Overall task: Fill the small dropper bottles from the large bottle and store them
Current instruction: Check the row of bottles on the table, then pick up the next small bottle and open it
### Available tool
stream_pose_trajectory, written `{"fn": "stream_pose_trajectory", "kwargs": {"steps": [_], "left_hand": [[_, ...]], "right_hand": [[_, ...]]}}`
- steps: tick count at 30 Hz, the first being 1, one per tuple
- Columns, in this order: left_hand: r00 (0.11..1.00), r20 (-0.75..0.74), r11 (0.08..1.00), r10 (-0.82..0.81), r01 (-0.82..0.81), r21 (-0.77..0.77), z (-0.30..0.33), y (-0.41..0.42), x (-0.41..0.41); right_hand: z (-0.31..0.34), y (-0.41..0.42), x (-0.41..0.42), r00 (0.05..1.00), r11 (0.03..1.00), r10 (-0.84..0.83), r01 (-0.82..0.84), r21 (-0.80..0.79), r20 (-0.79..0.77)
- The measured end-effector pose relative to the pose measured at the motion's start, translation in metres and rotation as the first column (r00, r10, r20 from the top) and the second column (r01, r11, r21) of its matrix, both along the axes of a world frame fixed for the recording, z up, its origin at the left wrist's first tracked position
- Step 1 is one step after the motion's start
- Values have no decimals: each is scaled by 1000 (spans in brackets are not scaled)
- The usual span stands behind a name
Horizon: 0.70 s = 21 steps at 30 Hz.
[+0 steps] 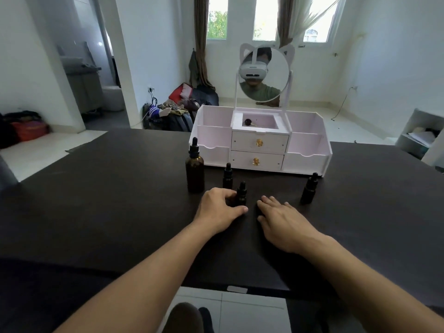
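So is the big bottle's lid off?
No, the big bottle stands upright on the table with its black dropper cap on, and neither hand touches it.

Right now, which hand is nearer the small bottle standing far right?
Right. The right hand lies flat on the table, left of that bottle. The left hand is farther left, holding another small bottle.

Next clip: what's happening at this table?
A person sits at a dark table. The left hand grips a small dropper bottle; the right hand rests flat on the table, holding nothing. The large bottle and two more small bottles stand capped nearby. Behind them is a white organizer with a mirror, its drawers closed. No bottle is open yet.
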State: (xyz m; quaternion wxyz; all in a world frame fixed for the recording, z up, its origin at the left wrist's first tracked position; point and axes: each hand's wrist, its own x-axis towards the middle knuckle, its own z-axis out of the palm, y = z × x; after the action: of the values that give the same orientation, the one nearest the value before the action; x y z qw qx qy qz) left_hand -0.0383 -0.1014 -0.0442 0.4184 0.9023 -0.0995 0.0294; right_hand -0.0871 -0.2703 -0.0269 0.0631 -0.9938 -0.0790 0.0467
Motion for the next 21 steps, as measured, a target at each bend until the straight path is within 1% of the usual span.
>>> {"fn": "stream_pose_trajectory", "kwargs": {"steps": [3,5,7,9,11,13,16,18,21], "left_hand": [[997,-5,997,74,-74,5,0,25,-2],[994,-16,994,109,-109,-10,0,41,-3],[992,-30,992,119,-120,-39,0,55,-4],[991,-45,990,128,-130,-56,-1,66,-3],[988,-62,988,139,-143,-59,-2,74,-1],[984,-85,984,156,-162,-75,-4,80,2],[975,-115,972,192,-204,-113,-3,83,5],[973,-117,969,197,-212,-129,-4,84,7],[975,-100,970,200,-211,-119,-7,83,8]], "right_hand": [[9,18,8,998,996,7,-13,87,69],[16,31,12,989,976,4,-36,214,151],[24,47,19,973,930,15,-98,353,230],[34,64,27,967,872,34,-152,466,252],[43,79,33,968,840,77,-191,507,237],[51,93,40,968,851,128,-218,478,215],[60,104,48,959,911,191,-253,327,210],[64,109,54,957,933,210,-258,251,201],[65,114,59,955,947,225,-261,186,194]]}}
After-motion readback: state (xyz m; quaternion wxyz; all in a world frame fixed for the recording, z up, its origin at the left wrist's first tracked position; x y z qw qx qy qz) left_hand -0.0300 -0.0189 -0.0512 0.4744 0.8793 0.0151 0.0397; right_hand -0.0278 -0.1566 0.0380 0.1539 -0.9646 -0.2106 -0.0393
